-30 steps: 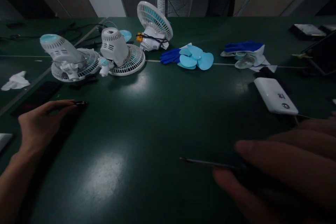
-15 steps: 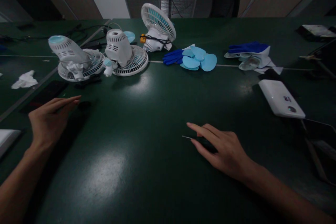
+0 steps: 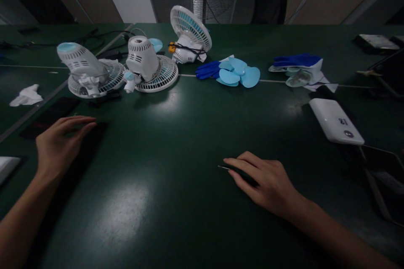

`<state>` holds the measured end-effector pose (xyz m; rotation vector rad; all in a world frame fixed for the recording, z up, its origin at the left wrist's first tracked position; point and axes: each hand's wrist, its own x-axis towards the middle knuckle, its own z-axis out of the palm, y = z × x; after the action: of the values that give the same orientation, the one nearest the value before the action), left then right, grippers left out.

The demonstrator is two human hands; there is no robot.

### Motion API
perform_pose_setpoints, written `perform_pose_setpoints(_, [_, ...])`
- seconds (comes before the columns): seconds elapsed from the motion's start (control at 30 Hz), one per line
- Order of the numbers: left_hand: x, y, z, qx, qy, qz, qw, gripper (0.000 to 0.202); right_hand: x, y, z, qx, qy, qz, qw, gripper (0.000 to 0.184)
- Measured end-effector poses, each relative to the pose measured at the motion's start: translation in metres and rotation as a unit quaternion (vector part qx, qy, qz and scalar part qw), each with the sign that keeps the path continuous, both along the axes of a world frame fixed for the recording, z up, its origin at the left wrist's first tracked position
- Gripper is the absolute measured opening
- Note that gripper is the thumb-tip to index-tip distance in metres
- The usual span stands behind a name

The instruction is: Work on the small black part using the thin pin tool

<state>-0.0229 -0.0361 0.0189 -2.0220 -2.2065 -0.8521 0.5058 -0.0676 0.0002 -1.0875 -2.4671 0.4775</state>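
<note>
My right hand is low over the green table, its fingers closed around a small screwdriver. The dark handle lies between thumb and fingers, and the thin metal tip points left. My left hand is on the left side, with thumb and index fingertips brought together in a pinch. Whatever sits between those fingertips, if anything, is too dark and small to make out. Beyond the left hand lie a white fan body tipped onto its grille and a second one.
A third fan stands farther back. Light-blue fan blades rest by blue gloves; another glove pair lies to the right. A white box-shaped device sits at right, crumpled tissue at left.
My right index finger has come down onto the screwdriver. The left thumb and index finger have bowed apart slightly behind their tips. Both hands stay in nearly the same place.
</note>
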Motion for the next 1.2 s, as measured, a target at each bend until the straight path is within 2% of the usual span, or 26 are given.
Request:
perform_pose_setpoints(0.17, [-0.002, 0.004, -0.006, -0.067, -0.039, 0.052, 0.996, 0.051, -0.001, 0.000, 0.001, 0.007, 0.007, 0.002, 1.000, 0.030])
perform_pose_setpoints(0.27, [-0.001, 0.004, -0.005, -0.081, -0.066, 0.073, 0.992, 0.053, -0.001, 0.000, 0.001, 0.007, 0.008, 0.003, 1.000, 0.030])
perform_pose_setpoints(0.63, [0.007, 0.002, 0.001, -0.126, -0.103, 0.103, 0.981, 0.054, 0.000, 0.001, 0.000, 0.002, 0.009, 0.004, 1.000, 0.029])
perform_pose_setpoints(0.93, [0.009, 0.001, 0.005, -0.139, -0.111, 0.109, 0.978, 0.067, -0.001, 0.001, -0.001, 0.000, 0.010, 0.005, 1.000, 0.028])
perform_pose_setpoints(1.07, [0.015, 0.001, 0.005, -0.154, -0.109, 0.090, 0.978, 0.060, -0.001, 0.001, 0.000, -0.003, 0.006, -0.001, 1.000, 0.028])
perform_pose_setpoints(1.13, [0.034, 0.000, 0.005, -0.165, -0.109, 0.046, 0.979, 0.055, -0.001, 0.000, 0.001, -0.007, 0.011, -0.002, 1.000, 0.026])
perform_pose_setpoints(1.2, [0.068, -0.004, 0.004, -0.179, -0.112, -0.042, 0.977, 0.049, -0.002, -0.001, 0.003, -0.015, 0.017, -0.003, 1.000, 0.025])
